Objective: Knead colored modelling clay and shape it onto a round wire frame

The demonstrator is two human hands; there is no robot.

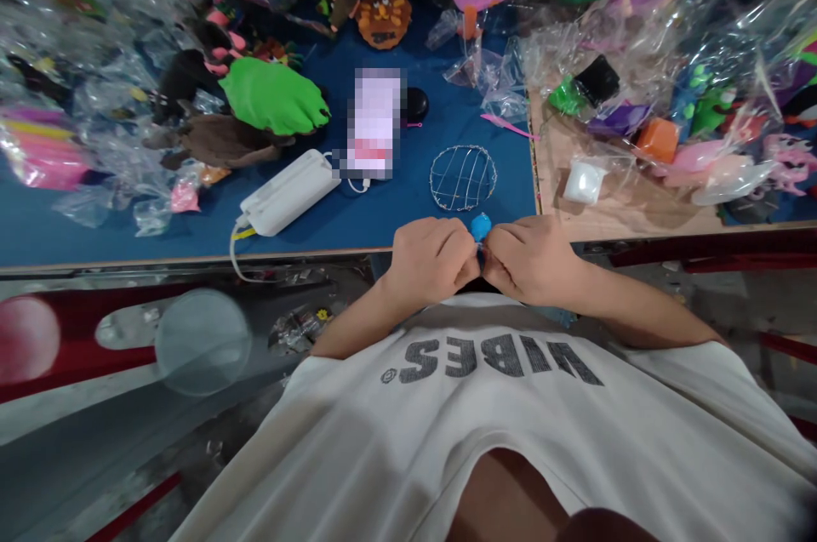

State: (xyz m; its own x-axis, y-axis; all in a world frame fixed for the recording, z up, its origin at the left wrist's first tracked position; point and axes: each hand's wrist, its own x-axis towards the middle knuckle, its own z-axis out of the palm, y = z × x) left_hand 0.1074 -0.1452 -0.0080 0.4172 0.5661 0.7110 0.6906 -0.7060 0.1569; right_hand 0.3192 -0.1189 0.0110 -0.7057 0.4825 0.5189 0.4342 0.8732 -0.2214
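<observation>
My left hand (pixel 429 259) and my right hand (pixel 531 258) meet close to my chest at the near table edge, fingers curled. Between them they pinch a small blue lump of clay (pixel 480 226) that pokes out above the fingertips. Just beyond the hands a round wire dome frame (pixel 463 177) lies on the blue table top (pixel 396 214).
A white power bank (pixel 288 191) with a cable and a phone (pixel 375 125) lie left of the frame. Clay figures, a green clay paw (pixel 273 96), and crumpled plastic bags crowd the back and both sides. A white clay block (pixel 583 181) sits on the wooden board at right.
</observation>
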